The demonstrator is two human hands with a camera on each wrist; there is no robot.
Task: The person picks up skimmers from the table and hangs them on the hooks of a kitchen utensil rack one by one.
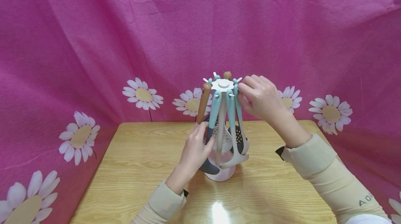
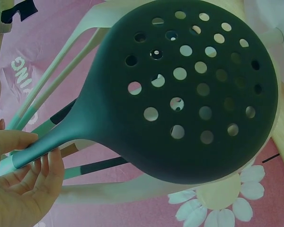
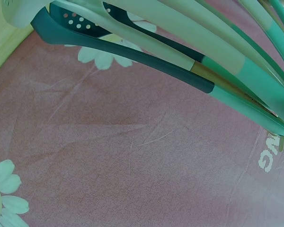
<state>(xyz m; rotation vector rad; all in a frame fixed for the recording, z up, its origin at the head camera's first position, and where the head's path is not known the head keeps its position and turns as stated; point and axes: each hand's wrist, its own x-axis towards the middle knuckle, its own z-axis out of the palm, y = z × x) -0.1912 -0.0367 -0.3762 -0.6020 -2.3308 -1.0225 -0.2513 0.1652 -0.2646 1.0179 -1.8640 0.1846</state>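
A white utensil rack [image 1: 223, 85] stands on the table with several kitchen tools hanging round it. My left hand [image 1: 195, 149] grips the neck of a dark skimmer [image 2: 189, 94], just below its teal handle, between thumb and fingers. Its round head with many holes fills much of the left wrist view. Beside the top of the rack, my right hand [image 1: 261, 95] has bent fingers right at the upper end of a teal handle [image 1: 238, 103]. Its fingertips are partly hidden, so I cannot tell whether they pinch it. The right wrist view shows tools with teal handles [image 3: 251, 106], not the hand.
On the rack also hang a grey-white tool [image 1: 236, 159] and a tool with a brown handle [image 1: 203, 103]. The rack's pink-white base [image 1: 226, 174] sits on the wood-grain table [image 1: 150, 161]. A pink cloth [image 1: 188, 36] with daisies surrounds the table at the back and sides.
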